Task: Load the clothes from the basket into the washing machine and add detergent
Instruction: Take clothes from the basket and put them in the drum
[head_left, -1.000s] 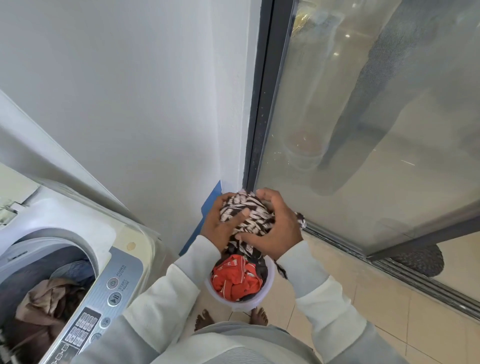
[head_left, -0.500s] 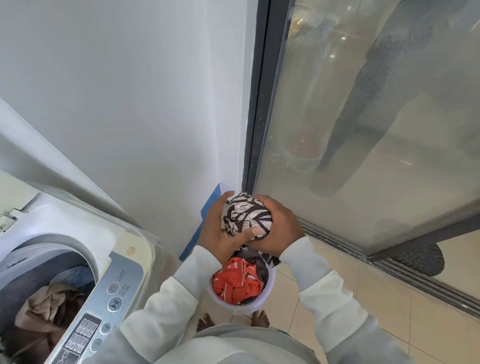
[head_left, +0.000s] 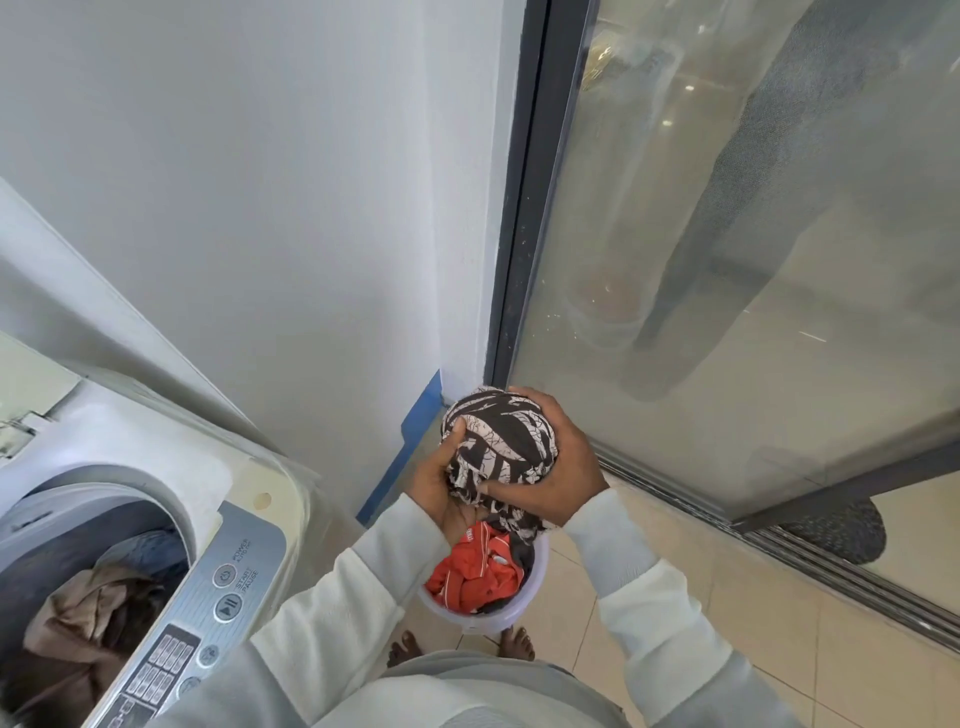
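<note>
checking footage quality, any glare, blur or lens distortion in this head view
Head view: wide-angle distortion tilts and slightly bows the door frame; the glass door is hazy, with reflections and small bright spots near the top; the patterned garment is sharp; lighting soft, even.

A white wall (head_left: 260, 208) meets a glass door (head_left: 753, 249) over floor tiles (head_left: 779, 654).

Soft, even daylight fills the scene, brightest on the white wall (head_left: 260, 182) and pale floor tiles (head_left: 789, 639), with only faint shadows and a dim interior in the washing machine (head_left: 145, 431). The glass door (head_left: 779, 389) carries hazy reflections and small bright specks of glare near its top, veiling what lies behind it. The wide-angle lens bends straight lines near the edges, so the door frame (head_left: 535, 208) leans, while the patterned garment (head_left: 501, 441) at the centre looks crisp.
</note>
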